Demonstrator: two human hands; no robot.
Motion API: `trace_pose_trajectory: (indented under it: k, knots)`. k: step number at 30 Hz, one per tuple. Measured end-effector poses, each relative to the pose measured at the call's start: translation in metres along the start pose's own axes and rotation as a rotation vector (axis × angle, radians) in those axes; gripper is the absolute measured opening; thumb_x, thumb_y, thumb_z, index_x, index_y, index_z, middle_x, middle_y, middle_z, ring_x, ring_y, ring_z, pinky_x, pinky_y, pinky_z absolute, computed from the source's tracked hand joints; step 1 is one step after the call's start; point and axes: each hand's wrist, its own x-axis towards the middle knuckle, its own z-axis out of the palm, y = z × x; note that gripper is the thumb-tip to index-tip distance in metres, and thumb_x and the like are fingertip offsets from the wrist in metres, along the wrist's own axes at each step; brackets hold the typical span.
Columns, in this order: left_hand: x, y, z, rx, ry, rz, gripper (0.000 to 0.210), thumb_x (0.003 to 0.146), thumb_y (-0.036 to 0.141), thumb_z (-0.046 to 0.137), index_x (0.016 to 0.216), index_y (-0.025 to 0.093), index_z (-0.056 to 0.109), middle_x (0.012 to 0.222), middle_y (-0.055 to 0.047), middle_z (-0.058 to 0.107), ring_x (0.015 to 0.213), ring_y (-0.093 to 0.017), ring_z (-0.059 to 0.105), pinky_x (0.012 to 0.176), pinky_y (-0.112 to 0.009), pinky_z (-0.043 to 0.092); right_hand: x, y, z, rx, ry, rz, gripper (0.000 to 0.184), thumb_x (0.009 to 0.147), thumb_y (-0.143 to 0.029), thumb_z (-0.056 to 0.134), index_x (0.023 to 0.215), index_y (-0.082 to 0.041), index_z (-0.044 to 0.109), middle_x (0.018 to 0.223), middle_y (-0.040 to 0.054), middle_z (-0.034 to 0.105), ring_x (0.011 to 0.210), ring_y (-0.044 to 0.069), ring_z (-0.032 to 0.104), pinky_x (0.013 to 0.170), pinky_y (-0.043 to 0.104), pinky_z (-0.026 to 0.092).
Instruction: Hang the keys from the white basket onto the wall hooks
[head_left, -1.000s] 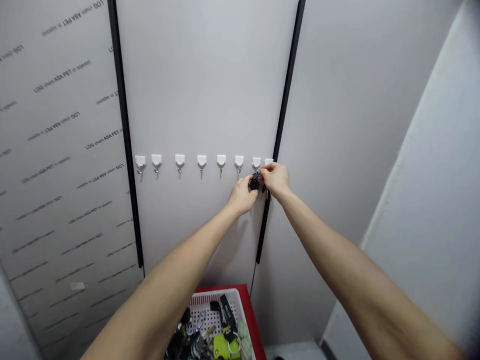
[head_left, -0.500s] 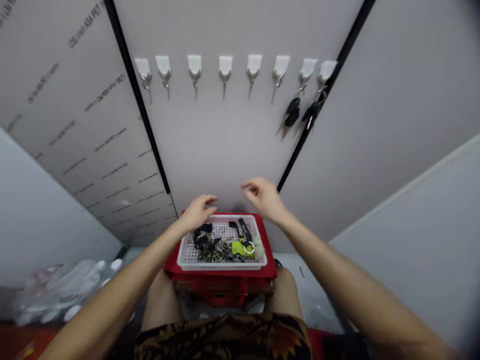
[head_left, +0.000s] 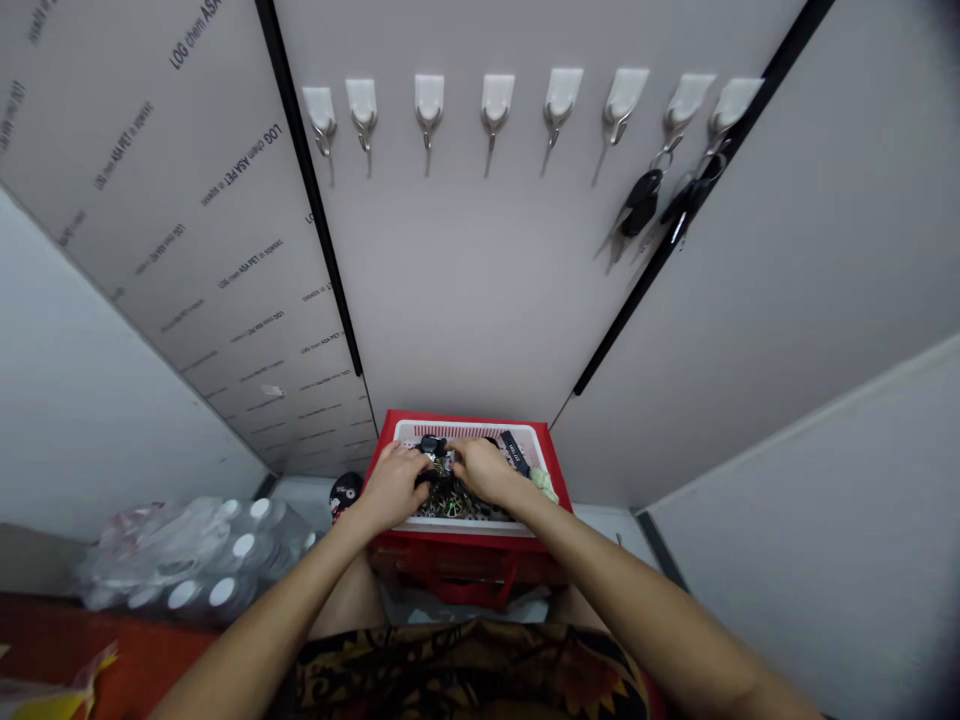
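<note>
Head view: tangled metal keys (head_left: 452, 506) inside white perforated plastic basket (head_left: 480, 428), long axes mixed. Left hand (head_left: 396, 484) over basket's left side, right hand (head_left: 484, 470) over its middle, both curled narrow; hold unclear, neither plainly nearer. Black plastic fob (head_left: 431, 445) by both hands' fingertips, toward basket's far edge.

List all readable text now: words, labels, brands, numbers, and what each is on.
"LOG chem ASA PET": repeated across the left wall panel; the words trailing it are too blurred to read.
Black strap in the basket: white lettering, too small to read.
Dark item left of the basket: pale markings, unreadable.
No numbers legible.
</note>
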Motion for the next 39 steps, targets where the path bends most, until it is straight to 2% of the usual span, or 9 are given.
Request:
trace_pose_trajectory:
  k: [5,8,11,17,20,24,30,34,39]
  knots:
    - [-0.001,0.001,0.0,0.045,0.02,0.013,0.013,0.056,0.016,0.044,0.068,0.019,0.048,0.069,0.0,0.054,0.072,-0.014,0.046,0.087,-0.033,0.02,0.017,0.001,0.001,-0.079,-0.056,0.023,0.046,0.06,-0.012,0.042,0.106,-0.023,0.041,0.094,0.007,0.055,0.084,0.018,0.05,0.068,0.025,0.034]
    - [-0.001,0.0,0.001,0.034,0.026,-0.003,0.014,0.056,0.016,0.043,0.068,0.019,0.048,0.069,0.001,0.054,0.073,-0.013,0.046,0.087,-0.033,0.019,0.021,0.0,-0.002,-0.113,-0.078,0.039,0.039,0.061,-0.014,0.041,0.098,-0.021,0.046,0.088,0.0068,0.057,0.081,0.018,0.05,0.065,0.024,0.034]
    - [-0.002,-0.001,0.002,-0.001,0.032,-0.016,0.014,0.058,0.017,0.043,0.071,0.019,0.048,0.073,0.001,0.054,0.075,-0.013,0.046,0.087,-0.033,0.019,0.018,0.004,-0.006,-0.108,-0.015,0.065,0.027,0.063,-0.012,0.037,0.084,-0.018,0.052,0.08,0.0066,0.058,0.074,0.015,0.051,0.062,0.022,0.033]
    - [-0.002,-0.002,0.002,-0.116,0.03,-0.021,0.014,0.06,0.017,0.043,0.072,0.02,0.05,0.073,0.001,0.056,0.074,-0.013,0.047,0.088,-0.035,0.017,0.005,0.019,-0.02,0.128,0.117,-0.018,0.018,0.061,-0.01,0.037,0.07,-0.016,0.05,0.064,0.0011,0.055,0.056,0.008,0.045,0.054,0.017,0.031]
    - [0.002,-0.004,-0.001,-0.298,0.06,-0.086,0.013,0.062,0.019,0.043,0.073,0.02,0.051,0.074,0.001,0.056,0.073,-0.013,0.047,0.086,-0.035,0.02,0.0,0.022,-0.024,0.202,0.109,0.0,0.012,0.062,-0.014,0.038,0.066,-0.015,0.049,0.057,-0.0006,0.051,0.049,0.007,0.04,0.049,0.017,0.029]
    - [0.011,-0.004,-0.008,-0.699,0.099,-0.235,0.016,0.063,0.023,0.042,0.075,0.016,0.049,0.068,0.001,0.052,0.064,-0.011,0.046,0.067,-0.025,0.034,-0.003,0.022,-0.023,0.254,0.114,0.031,0.009,0.06,-0.013,0.038,0.061,-0.015,0.047,0.052,-0.0019,0.047,0.047,0.007,0.038,0.047,0.017,0.027]
    - [0.024,0.006,-0.017,-1.254,0.13,-0.393,0.016,0.058,0.025,0.048,0.069,0.014,0.045,0.056,0.004,0.048,0.051,-0.006,0.042,0.052,-0.019,0.033,-0.002,0.02,-0.031,0.415,0.192,0.072,0.01,0.062,-0.015,0.035,0.062,-0.015,0.045,0.052,-0.003,0.045,0.047,0.006,0.037,0.045,0.017,0.027]
    - [0.03,0.011,-0.022,-1.389,0.143,-0.445,0.019,0.057,0.027,0.05,0.068,0.013,0.044,0.052,0.005,0.048,0.046,-0.005,0.041,0.047,-0.017,0.031,-0.007,0.014,-0.041,0.545,0.171,0.035,0.012,0.062,-0.015,0.039,0.068,-0.015,0.049,0.058,-0.0018,0.049,0.051,0.007,0.041,0.049,0.018,0.031]
    - [0.044,0.02,-0.03,-1.388,0.155,-0.43,0.018,0.054,0.025,0.053,0.065,0.013,0.045,0.048,0.007,0.044,0.042,-0.003,0.038,0.044,-0.015,0.029,-0.009,0.001,-0.045,0.856,0.225,-0.038,0.034,0.062,-0.022,0.046,0.096,-0.017,0.042,0.069,-0.0008,0.053,0.058,0.007,0.046,0.052,0.019,0.035]
